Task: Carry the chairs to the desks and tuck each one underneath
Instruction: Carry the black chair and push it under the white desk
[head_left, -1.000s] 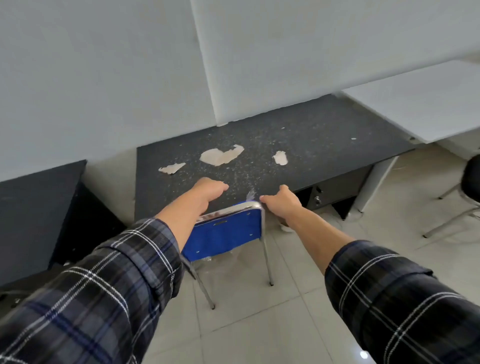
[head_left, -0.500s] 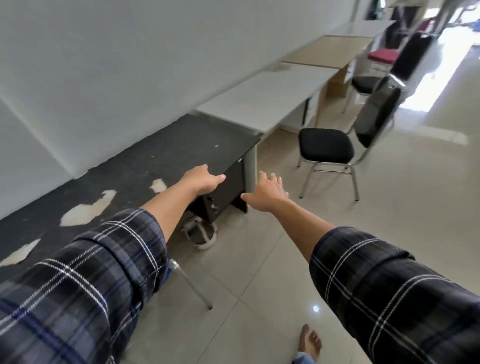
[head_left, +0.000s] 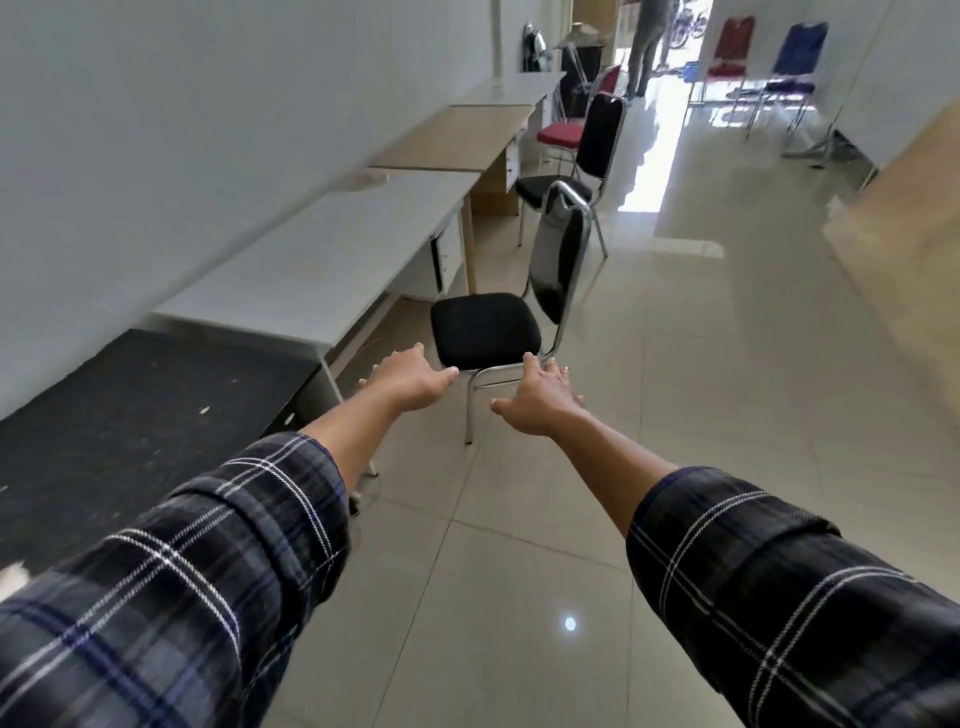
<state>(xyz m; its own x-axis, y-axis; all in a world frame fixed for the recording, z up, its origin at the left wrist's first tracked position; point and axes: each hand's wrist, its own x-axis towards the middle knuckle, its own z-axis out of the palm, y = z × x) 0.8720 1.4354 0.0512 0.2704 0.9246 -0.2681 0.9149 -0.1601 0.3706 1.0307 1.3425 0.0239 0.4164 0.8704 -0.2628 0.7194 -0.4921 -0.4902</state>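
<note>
A black padded chair (head_left: 485, 330) with a chrome frame stands on the tiled floor beside the white desk (head_left: 322, 260), its backrest on the far side. My left hand (head_left: 410, 382) is stretched out in front of the seat's near left corner, fingers loosely curled, holding nothing. My right hand (head_left: 540, 400) reaches out with fingers spread, in front of the chair's near right side, also empty. Whether either hand touches the chair I cannot tell. The black desk (head_left: 130, 415) lies at the lower left.
A second black chair (head_left: 597, 140) and a red chair (head_left: 563, 134) stand by the wooden desk (head_left: 462, 137) further along the wall. Red and blue chairs (head_left: 800, 49) stand at the far end, where a person (head_left: 647, 41) is. A wooden panel (head_left: 914, 223) lines the right side.
My hands let go of the blue chair at the black desk. My view swung right along the row of desks, and both hands now reach toward the black chair.
</note>
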